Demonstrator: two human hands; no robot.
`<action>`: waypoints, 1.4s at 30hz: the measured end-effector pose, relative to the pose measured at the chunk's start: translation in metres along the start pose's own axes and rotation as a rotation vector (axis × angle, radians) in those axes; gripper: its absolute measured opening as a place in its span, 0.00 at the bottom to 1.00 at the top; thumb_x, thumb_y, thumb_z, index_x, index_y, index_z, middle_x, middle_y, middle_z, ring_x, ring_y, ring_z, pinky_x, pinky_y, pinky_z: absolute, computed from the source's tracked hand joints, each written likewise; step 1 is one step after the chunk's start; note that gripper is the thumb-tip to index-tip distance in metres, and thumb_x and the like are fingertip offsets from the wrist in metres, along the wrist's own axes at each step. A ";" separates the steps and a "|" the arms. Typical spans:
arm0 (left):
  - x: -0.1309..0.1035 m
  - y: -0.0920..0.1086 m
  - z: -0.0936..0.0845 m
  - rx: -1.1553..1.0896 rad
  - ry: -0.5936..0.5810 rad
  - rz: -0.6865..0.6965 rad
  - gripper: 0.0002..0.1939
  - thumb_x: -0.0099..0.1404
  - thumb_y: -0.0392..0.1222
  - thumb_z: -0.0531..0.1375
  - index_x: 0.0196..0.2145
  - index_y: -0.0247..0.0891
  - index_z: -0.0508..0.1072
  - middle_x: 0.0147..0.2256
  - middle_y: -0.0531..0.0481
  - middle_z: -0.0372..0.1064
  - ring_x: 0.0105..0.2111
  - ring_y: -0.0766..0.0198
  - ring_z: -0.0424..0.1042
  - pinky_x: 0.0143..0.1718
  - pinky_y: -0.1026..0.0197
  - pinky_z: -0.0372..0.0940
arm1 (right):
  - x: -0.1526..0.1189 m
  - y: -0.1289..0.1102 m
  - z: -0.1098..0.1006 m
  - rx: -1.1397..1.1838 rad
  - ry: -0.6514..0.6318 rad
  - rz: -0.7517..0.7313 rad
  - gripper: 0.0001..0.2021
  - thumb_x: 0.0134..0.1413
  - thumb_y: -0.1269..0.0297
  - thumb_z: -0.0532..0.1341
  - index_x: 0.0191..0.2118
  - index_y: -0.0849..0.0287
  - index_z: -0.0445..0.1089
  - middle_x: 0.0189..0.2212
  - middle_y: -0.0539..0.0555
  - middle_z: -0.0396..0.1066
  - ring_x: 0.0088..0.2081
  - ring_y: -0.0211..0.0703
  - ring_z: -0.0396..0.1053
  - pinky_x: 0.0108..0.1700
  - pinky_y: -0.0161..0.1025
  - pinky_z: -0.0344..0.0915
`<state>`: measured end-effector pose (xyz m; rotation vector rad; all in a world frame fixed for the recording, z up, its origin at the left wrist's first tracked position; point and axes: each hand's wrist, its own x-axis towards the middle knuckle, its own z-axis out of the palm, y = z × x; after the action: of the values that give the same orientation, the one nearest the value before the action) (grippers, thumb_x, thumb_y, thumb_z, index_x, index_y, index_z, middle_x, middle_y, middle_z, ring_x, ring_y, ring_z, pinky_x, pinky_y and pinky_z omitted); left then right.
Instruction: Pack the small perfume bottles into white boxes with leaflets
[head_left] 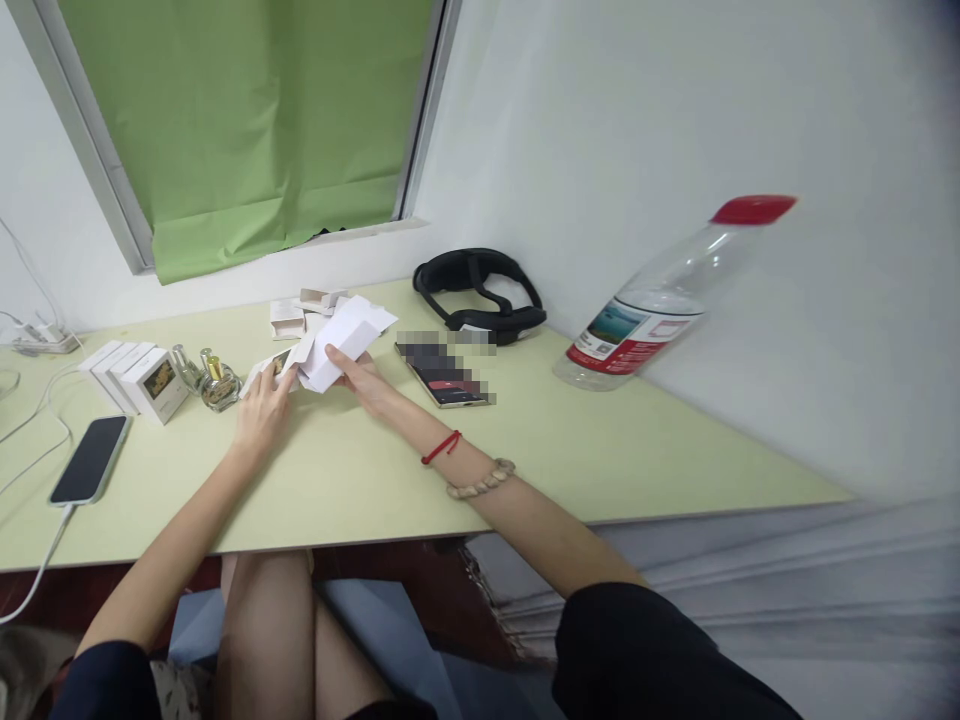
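Near the back of the pale green table, my right hand is closed on a folded white paper piece, thumb on top of it. Beside it my left hand is closed on a small white box with a dark and gold picture; its fingers lie over the box, and the box touches the white paper. Small glass bottles with gold and silver caps stand just left of my left hand. Open white cartons lie behind my hands. How the box and paper meet is partly hidden.
White boxes stand in a row at the left, near a charging phone and cables. Right of my hands lie another phone and a black headset. A red-capped plastic bottle stands at the right by the wall.
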<state>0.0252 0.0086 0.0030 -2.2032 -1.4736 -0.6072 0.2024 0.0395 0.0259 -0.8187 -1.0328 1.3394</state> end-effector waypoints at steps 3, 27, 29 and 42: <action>-0.001 0.001 0.000 0.027 0.015 0.004 0.26 0.63 0.32 0.55 0.58 0.46 0.62 0.56 0.42 0.65 0.49 0.53 0.70 0.38 0.60 0.71 | 0.000 0.000 0.000 -0.006 -0.008 0.006 0.26 0.32 0.45 0.72 0.37 0.55 0.69 0.37 0.54 0.75 0.40 0.48 0.73 0.35 0.42 0.75; 0.003 0.009 -0.019 0.059 -0.011 -0.139 0.17 0.64 0.40 0.56 0.51 0.42 0.66 0.47 0.38 0.63 0.40 0.53 0.69 0.22 0.63 0.66 | -0.001 0.005 0.002 -0.079 0.033 -0.039 0.20 0.37 0.47 0.70 0.32 0.55 0.69 0.29 0.51 0.72 0.32 0.42 0.68 0.22 0.34 0.62; 0.003 0.009 -0.020 0.056 -0.012 -0.150 0.16 0.64 0.39 0.56 0.50 0.42 0.66 0.47 0.39 0.64 0.39 0.53 0.70 0.23 0.62 0.66 | -0.002 0.005 0.002 -0.071 0.064 -0.036 0.18 0.39 0.50 0.70 0.34 0.55 0.70 0.32 0.52 0.73 0.34 0.43 0.69 0.22 0.34 0.62; 0.003 0.005 -0.017 0.046 -0.043 -0.024 0.16 0.66 0.37 0.55 0.51 0.44 0.66 0.52 0.42 0.67 0.44 0.55 0.72 0.27 0.64 0.68 | -0.002 0.004 -0.001 -0.117 0.040 -0.035 0.24 0.34 0.45 0.69 0.35 0.55 0.68 0.32 0.52 0.71 0.35 0.42 0.66 0.22 0.33 0.62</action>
<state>0.0288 -0.0007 0.0177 -2.1794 -1.5220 -0.5317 0.2017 0.0383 0.0215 -0.9072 -1.0970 1.2369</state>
